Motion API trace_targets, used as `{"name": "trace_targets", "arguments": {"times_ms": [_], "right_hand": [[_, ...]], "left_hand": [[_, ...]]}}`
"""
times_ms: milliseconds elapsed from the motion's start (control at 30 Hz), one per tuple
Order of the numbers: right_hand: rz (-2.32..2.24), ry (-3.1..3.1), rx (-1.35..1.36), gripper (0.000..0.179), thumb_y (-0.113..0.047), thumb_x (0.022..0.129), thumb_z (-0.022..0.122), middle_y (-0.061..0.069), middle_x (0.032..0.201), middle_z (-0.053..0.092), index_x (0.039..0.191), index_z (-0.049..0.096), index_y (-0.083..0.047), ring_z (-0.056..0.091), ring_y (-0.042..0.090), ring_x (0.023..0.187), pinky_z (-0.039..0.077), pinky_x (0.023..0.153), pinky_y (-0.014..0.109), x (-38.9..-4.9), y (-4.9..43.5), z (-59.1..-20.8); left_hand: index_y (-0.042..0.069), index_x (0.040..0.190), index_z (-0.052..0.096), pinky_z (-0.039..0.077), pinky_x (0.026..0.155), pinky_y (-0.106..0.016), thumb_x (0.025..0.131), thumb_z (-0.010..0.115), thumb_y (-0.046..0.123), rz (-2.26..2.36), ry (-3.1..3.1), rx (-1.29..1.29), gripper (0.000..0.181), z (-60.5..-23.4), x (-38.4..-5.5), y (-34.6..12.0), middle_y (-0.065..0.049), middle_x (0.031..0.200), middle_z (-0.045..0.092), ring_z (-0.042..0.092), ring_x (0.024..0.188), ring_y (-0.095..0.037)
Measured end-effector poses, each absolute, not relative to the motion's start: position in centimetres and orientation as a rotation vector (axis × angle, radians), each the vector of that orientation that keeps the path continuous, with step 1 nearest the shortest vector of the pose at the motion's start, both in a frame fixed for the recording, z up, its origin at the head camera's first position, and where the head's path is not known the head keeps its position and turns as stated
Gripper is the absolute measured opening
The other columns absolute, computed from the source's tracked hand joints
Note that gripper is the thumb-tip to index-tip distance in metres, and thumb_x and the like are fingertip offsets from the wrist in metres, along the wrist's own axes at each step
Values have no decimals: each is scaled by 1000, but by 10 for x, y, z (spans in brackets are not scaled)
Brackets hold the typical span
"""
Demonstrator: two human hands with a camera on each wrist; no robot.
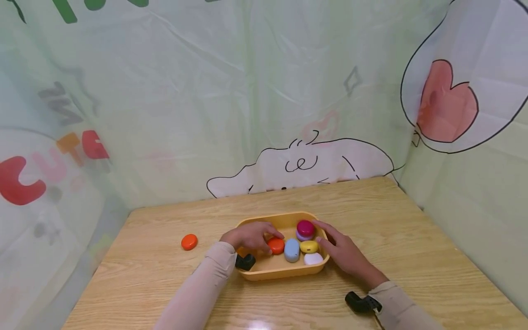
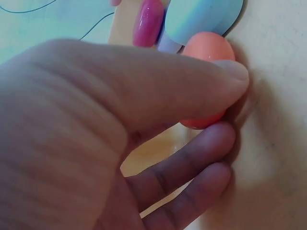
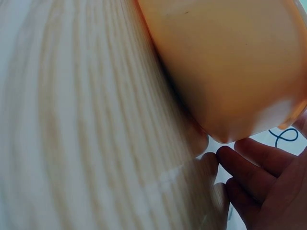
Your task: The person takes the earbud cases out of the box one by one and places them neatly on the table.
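Red case [image 1: 277, 246]: around it, a wooden table [image 1: 412, 247] carries an orange tray [image 1: 284, 275], the right hand [image 1: 349, 254] touching its right end, thumb and forefinger parted; a blue case [image 1: 292, 250] just beside it blocks the right side; glossy and rounded, the red case lies inside the tray, pinched by the left hand [image 1: 252, 234] between thumb and fingers

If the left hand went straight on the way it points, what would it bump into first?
Probably the blue oval piece, just past the red piece that the left hand pinches in the tray. Depth is hard to judge, though.
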State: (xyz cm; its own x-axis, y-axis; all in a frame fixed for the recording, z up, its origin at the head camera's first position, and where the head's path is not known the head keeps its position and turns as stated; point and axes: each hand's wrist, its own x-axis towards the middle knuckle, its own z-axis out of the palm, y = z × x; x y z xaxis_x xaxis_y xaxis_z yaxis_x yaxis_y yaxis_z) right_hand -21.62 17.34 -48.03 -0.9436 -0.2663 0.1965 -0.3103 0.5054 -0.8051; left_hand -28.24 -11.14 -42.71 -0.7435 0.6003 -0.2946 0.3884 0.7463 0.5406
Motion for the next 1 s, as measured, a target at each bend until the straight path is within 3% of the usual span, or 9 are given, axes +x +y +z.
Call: {"name": "trace_targets", "arguments": {"times_ms": [133, 267, 667, 1000], "right_hand": [[1474, -2681, 510, 49, -26, 106, 52, 17, 157, 37, 153, 42, -16, 31, 42, 144, 30, 110, 57, -216, 172, -481], [1478, -2686, 520, 49, -27, 106, 52, 17, 157, 36, 153, 41, -16, 31, 42, 144, 30, 110, 57, -215, 171, -482], [1466, -2678, 513, 49, -26, 106, 51, 19, 156, 37, 153, 42, -15, 31, 43, 143, 30, 109, 57, -212, 173, -479], [1478, -2671, 520, 49, -26, 106, 51, 18, 157, 37, 153, 42, -14, 30, 43, 144, 29, 110, 57, -214, 173, -477]], "left_hand": [[31, 123, 72, 38, 108, -40, 83, 82, 13, 633, 2501, 734, 45, -430, -283, -112, 6, 138, 54, 50, 119, -17], [29, 122, 73, 39, 107, -39, 83, 82, 15, 630, 2502, 769, 42, -431, -283, -114, 8, 133, 58, 51, 117, -15], [18, 130, 68, 46, 89, -31, 84, 83, 25, 751, 2473, 727, 49, -417, -276, -121, 11, 111, 63, 57, 96, -13], [23, 122, 68, 48, 87, -35, 84, 82, 29, 954, 2453, 719, 41, -408, -270, -132, 10, 112, 63, 58, 98, -16]]}}
